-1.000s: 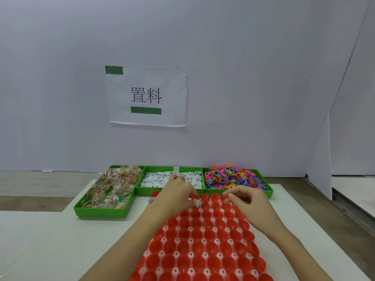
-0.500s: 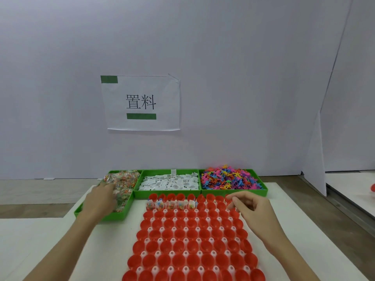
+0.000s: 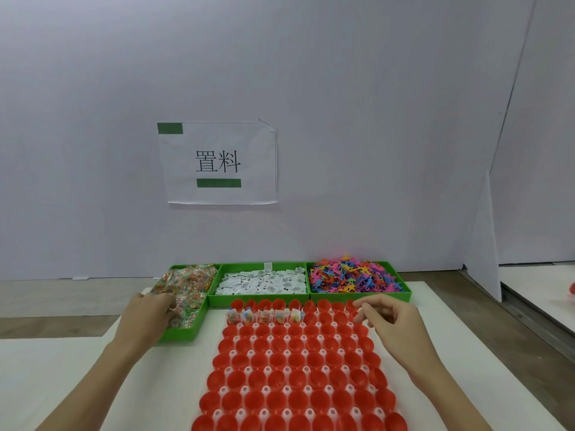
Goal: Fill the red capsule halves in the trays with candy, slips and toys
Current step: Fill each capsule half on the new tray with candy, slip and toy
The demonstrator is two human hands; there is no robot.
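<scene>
the left hand [image 3: 146, 315] was down in the green candy bin [image 3: 182, 334], fingers curled into the pile of candy packets [image 3: 186, 286]. looked like it was grabbing some, but the fingertips were buried in the wrappers so i couldn't tell if it actually had a packet pinched or was just digging around

the right hand [image 3: 393, 321] hung over the far right corner of the tray of red capsule halves [image 3: 295, 368], fingers loosely curled and thumb tucked near them. couldn't make out anything between the fingers, so can't say whether it held something small or nothing

between the two hands, up at the far end of the tray, five capsule halves in the second row had filled candy bags [image 3: 264, 316] sitting in them, starting from the side nearer the left hand. the rest of the red halves toward the right hand and back toward the person's arms looked unfilled

just beyond the hands sat two more green bins side by side: the slips bin [image 3: 259, 298] with white paper slips [image 3: 261, 283], ahead of the gap between the hands, and the toy bin [image 3: 361, 296] heaped with colourful plastic toys [image 3: 354, 275], straight ahead of the right hand. both bins were touching each other, with the candy bin butted against the slips bin on the left hand's side
</scene>
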